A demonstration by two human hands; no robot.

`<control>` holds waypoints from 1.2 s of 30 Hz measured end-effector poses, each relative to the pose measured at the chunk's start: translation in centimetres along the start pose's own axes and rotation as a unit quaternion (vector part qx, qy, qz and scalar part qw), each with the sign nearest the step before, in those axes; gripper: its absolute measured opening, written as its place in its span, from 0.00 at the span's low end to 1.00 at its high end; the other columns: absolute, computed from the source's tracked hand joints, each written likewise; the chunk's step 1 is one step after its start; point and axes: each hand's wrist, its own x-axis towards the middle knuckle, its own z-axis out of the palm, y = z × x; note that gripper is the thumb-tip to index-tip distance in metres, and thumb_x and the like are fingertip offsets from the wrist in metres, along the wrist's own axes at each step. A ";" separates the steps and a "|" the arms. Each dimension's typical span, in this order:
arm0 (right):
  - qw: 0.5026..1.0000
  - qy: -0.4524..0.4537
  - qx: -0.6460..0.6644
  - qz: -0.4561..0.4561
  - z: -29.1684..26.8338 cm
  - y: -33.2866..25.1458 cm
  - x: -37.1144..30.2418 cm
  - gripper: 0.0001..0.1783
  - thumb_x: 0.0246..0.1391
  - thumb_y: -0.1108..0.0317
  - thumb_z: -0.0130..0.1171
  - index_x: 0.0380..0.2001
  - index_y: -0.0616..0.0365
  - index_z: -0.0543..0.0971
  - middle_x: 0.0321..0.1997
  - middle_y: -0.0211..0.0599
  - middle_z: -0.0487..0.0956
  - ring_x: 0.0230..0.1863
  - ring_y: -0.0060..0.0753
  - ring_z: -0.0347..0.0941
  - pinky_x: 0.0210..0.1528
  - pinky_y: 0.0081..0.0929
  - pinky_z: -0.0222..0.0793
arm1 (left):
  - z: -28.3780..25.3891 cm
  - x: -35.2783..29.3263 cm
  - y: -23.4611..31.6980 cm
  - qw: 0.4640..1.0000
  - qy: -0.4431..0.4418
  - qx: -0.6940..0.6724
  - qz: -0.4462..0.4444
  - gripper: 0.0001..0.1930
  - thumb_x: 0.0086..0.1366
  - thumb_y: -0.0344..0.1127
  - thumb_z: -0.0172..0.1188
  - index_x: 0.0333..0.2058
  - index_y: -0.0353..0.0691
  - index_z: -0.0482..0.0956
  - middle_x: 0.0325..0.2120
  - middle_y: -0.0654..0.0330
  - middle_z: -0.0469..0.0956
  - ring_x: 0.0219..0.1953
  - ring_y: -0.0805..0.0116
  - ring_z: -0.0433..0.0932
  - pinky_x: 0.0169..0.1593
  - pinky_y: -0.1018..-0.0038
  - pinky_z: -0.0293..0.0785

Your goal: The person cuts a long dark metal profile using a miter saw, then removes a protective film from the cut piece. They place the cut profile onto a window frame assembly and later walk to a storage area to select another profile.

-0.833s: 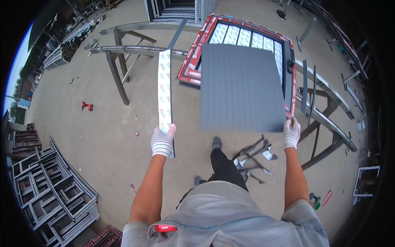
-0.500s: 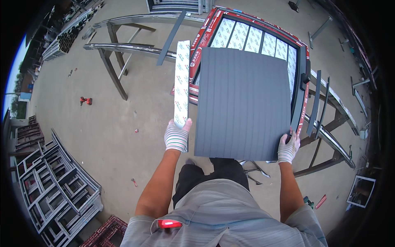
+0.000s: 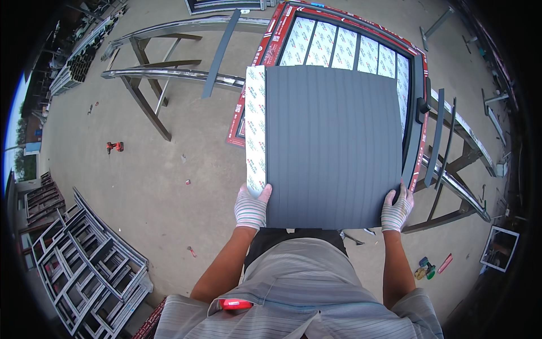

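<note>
A dark grey ribbed panel [image 3: 330,147] is held up in front of my body, covering part of the frame beyond it. My right hand [image 3: 397,209], in a striped glove, grips its lower right edge. My left hand [image 3: 252,208], also gloved, is closed on the lower end of a narrow strip [image 3: 256,130] faced with white printed film. The strip stands lengthwise along the panel's left edge, with no visible gap. Past the panel lies a dark window or door frame [image 3: 418,68] with red protective film and film-covered infill strips [image 3: 322,42].
Metal trestles [image 3: 175,72] support the frame. Loose grey strips [image 3: 223,53] lie across the left rails, and others [image 3: 436,135] lean at the right. A red cordless drill [image 3: 115,147] is on the floor. Stacked metal frames [image 3: 90,265] stand at lower left.
My left hand has brought the film-faced strip rightward against the panel's left edge, where a gap showed before. Panel and right hand sit slightly lower in the view.
</note>
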 end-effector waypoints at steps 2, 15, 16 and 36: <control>1.000 0.006 -0.006 -0.001 0.2 0.0 0.0 0.24 0.55 0.65 0.59 0.56 0.60 0.76 0.52 0.52 0.75 0.55 0.56 0.69 0.60 0.49 0.66 | -0.2 -0.1 0.3 1.000 -0.011 -0.004 0.001 0.34 0.58 0.53 0.70 0.51 0.29 0.74 0.41 0.45 0.82 0.44 0.52 0.81 0.51 0.63 0.75; 1.000 0.010 0.018 -0.018 0.2 1.2 0.3 0.23 0.55 0.66 0.59 0.54 0.63 0.76 0.54 0.55 0.74 0.56 0.56 0.69 0.61 0.49 0.65 | -2.0 0.7 -2.4 0.995 0.008 -0.098 0.035 0.26 0.60 0.47 0.69 0.47 0.30 0.76 0.36 0.52 0.82 0.37 0.63 0.81 0.45 0.68 0.76; 0.999 0.016 0.027 -0.015 0.0 1.3 0.5 0.23 0.55 0.66 0.60 0.54 0.63 0.76 0.54 0.55 0.74 0.56 0.56 0.69 0.61 0.49 0.65 | -2.5 0.7 -2.8 0.990 0.007 -0.132 0.040 0.26 0.61 0.47 0.69 0.47 0.30 0.76 0.36 0.53 0.82 0.37 0.63 0.81 0.45 0.68 0.76; 0.786 -0.163 0.090 -0.589 -9.2 -28.1 8.4 0.17 0.45 0.66 0.68 0.40 0.50 0.79 0.36 0.33 0.80 0.42 0.39 0.78 0.49 0.35 0.73 | -25.6 -1.2 2.7 0.887 0.034 0.285 0.361 0.32 0.61 0.46 0.67 0.59 0.33 0.71 0.51 0.46 0.74 0.53 0.55 0.74 0.60 0.64 0.69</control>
